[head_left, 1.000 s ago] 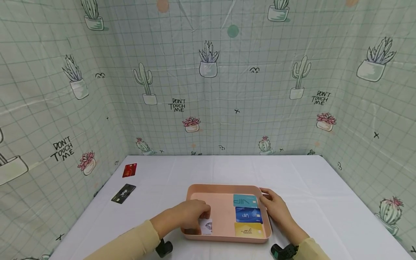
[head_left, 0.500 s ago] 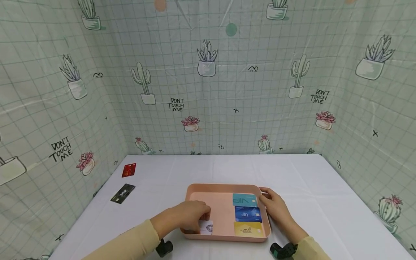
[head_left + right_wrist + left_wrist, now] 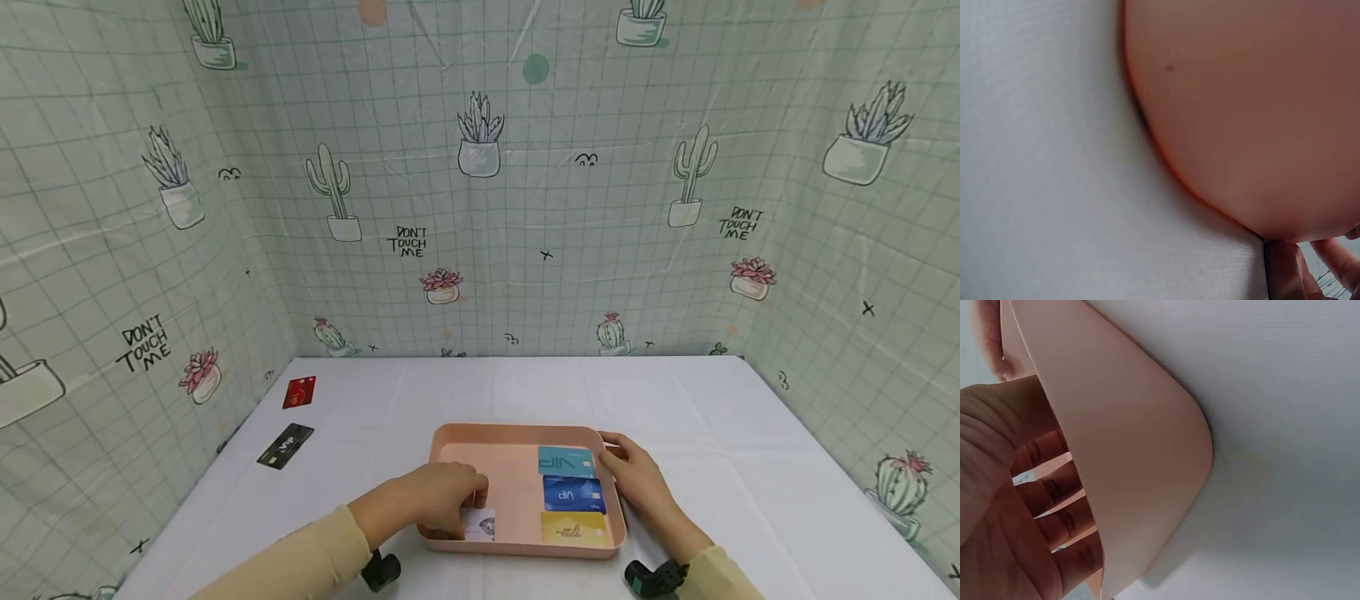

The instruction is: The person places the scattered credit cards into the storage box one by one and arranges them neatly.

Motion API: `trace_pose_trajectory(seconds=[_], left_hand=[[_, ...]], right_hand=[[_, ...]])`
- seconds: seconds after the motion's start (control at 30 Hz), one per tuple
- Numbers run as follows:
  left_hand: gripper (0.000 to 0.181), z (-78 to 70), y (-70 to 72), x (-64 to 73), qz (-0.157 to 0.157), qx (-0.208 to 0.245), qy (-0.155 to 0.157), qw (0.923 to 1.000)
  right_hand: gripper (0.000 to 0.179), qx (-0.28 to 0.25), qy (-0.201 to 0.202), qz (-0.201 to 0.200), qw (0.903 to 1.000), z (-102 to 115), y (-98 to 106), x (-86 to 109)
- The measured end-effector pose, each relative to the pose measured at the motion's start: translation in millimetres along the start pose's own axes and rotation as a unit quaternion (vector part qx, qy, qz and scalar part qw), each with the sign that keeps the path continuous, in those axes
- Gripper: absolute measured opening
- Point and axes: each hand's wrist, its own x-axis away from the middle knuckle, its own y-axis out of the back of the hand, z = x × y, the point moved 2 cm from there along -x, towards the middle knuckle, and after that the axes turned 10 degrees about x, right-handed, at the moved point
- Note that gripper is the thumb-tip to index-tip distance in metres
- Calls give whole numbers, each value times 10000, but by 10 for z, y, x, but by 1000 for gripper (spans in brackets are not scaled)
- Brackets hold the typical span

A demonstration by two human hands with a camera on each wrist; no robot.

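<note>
A pink rectangular tray [image 3: 517,435] lies on the table. My left hand [image 3: 442,496] reaches over its left wall with bent fingers, around a white card with a printed figure [image 3: 480,525] at the front left. Thumb and forefinger are at opposite long edges of this card; part of it is under the hand. In the left wrist view, the tray wall hides the fingertips of the left hand [image 3: 1029,487]. My right hand [image 3: 637,479] grips the tray's right side near the back corner. A teal card [image 3: 566,462], a blue card [image 3: 573,494] and a yellow card [image 3: 575,529] lie in a column inside.
A red card [image 3: 299,392] and a black VIP card [image 3: 285,446] lie on the white table [image 3: 360,408] at the left, outside the tray. A patterned cloth [image 3: 510,208] stands up around the table's back and sides.
The white card has slid slightly to the right along the tray floor, together with the left hand. The right hand and the tray stay in place.
</note>
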Motion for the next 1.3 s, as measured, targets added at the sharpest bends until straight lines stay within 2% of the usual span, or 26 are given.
trace_pose_trajectory(seconds=[0.5, 0.67, 0.9, 1.3], left_hand=[[40, 30, 33, 11, 7, 35, -40, 10000], [45, 71, 92, 11, -112, -8, -161, 9998], [43, 155, 180, 1, -287, 100, -17, 9995], [29, 245, 251, 39, -444, 414, -340, 9976]], right_hand=[[49, 79, -20, -48, 10000, -1, 0, -10], [49, 101, -1, -52, 9999, -9, -4, -13], [49, 109, -10, -55, 9999, -10, 0, -28], [49, 78, -33, -27, 10000, -11, -4, -27]])
